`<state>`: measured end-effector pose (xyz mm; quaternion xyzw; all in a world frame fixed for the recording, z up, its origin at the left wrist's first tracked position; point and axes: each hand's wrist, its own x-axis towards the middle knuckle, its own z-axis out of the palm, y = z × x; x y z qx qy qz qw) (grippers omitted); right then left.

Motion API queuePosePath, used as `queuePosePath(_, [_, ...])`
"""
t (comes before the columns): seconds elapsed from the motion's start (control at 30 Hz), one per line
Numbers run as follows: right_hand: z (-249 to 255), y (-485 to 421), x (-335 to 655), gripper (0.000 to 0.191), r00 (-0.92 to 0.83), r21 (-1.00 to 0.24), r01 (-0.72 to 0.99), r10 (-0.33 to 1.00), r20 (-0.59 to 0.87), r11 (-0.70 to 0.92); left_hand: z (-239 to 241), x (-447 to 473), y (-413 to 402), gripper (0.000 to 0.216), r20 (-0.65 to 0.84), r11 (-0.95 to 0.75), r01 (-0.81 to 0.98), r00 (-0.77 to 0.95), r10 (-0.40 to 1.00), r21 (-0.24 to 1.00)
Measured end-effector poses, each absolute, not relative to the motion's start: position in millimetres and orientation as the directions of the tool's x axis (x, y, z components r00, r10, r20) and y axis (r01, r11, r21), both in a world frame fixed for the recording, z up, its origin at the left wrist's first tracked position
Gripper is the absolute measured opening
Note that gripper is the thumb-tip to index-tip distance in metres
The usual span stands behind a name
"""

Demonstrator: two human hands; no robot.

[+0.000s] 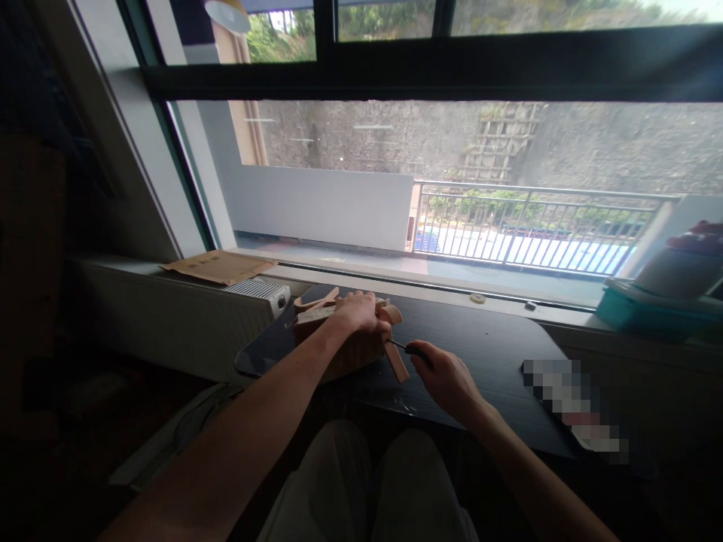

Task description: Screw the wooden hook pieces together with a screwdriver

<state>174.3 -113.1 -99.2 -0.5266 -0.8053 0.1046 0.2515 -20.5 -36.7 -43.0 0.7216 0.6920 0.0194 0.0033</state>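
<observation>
Left hand lies over the top of a light-brown wooden assembly with a boxy body and curved strips at its ends; its fingers are bent over the far side and the thumb points toward the right end, but whether they pinch or only press cannot be told. Assembly sits near the middle of a dark wood-grain table with rounded corners, toward its left part. Right hand has its fingers closed around the handle of a slim black-handled tool with a thin metal shaft; shaft points left, its end at a flat light-brown wooden strip that slants down at the assembly's right end. Exact contact at the tip too small to resolve. Left of the table: a white ribbed radiator, a flat brown paper packet lying above it. On the window sill: a small pale ring; farther right, a teal plastic box. A blurred-out flat object lies at the table's right edge.
</observation>
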Motion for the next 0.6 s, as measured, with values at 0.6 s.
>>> queuePosePath(0.6, [-100.5, -114.4, 173.2, 0.033, -0.36, -0.29, 0.835, 0.863, 0.354, 0.468, -46.6, -21.6, -33.7, 0.076, 0.048, -0.045, 0.999, 0.044, 0.998, 0.019])
